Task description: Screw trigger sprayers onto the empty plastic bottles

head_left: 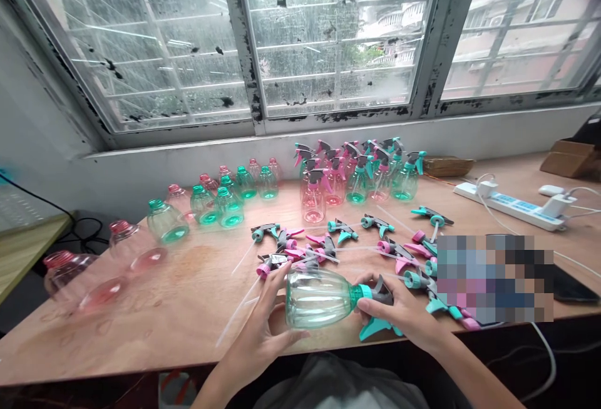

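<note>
A clear green spray bottle (317,299) lies sideways between my hands above the table's front edge, its neck pointing right. My right hand (406,312) grips the grey and teal trigger sprayer (364,294) at the neck, which sits on the bottle's mouth; whether it is fully screwed down I cannot tell. Around the bottle's base curls my left hand (270,315), thumb below and fingers along the far side. Just beyond, loose pink and grey sprayer heads (323,249) and teal ones (378,225) lie scattered with their thin tubes.
Uncapped green bottles (169,221) and pink bottles (134,246) stand at the left. Against the wall are several bottles with sprayers (313,196) fitted. At the right are a white power strip (511,207), cables, a cardboard box (570,158) and a blurred-out patch.
</note>
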A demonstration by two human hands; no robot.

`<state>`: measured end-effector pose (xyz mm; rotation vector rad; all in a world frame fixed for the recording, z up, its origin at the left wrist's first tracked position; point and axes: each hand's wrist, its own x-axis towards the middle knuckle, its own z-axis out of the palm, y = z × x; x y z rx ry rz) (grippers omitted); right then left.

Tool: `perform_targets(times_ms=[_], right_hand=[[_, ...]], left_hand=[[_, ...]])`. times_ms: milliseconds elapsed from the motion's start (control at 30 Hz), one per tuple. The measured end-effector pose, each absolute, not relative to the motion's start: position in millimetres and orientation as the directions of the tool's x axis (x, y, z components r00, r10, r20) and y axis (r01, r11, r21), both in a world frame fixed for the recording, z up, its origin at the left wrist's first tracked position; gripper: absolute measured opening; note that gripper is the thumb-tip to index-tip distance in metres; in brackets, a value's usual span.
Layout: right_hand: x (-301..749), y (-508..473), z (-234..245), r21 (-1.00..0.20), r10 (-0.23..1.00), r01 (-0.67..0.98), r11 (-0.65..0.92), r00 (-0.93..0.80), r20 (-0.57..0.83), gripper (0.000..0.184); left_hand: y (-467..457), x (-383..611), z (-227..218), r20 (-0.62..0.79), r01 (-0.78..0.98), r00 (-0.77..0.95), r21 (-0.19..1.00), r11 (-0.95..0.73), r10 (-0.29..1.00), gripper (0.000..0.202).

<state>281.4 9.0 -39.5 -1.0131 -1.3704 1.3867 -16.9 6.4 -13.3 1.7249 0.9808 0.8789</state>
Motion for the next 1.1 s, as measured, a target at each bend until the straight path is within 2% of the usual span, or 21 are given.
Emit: perform_targets(times_ms=[367, 733, 1100], right_hand=[[280.3, 8.7, -38.2, -0.995, 0.963, -0.096, 0.039, -0.262, 0.063, 0.029], [276.6, 7.1, -36.8, -0.998, 0.972, -0.06, 0.02, -0.234, 0.034, 0.038], [275.4, 9.0, -38.4, -0.993, 0.973, -0.116, 0.01, -0.229, 0.036, 0.038]], left_hand=[[6.8, -19.9, -15.0, 0.116, 0.28, 0.424, 0.926, -0.252, 0.898, 0.093], [5.3, -19.5, -14.0, 0.107, 0.295, 0.419, 0.923, -0.247, 0.902, 0.094], [5.1, -18.7, -11.6, 0.076, 0.274, 0.407, 0.94, -0.201, 0.91, 0.095]])
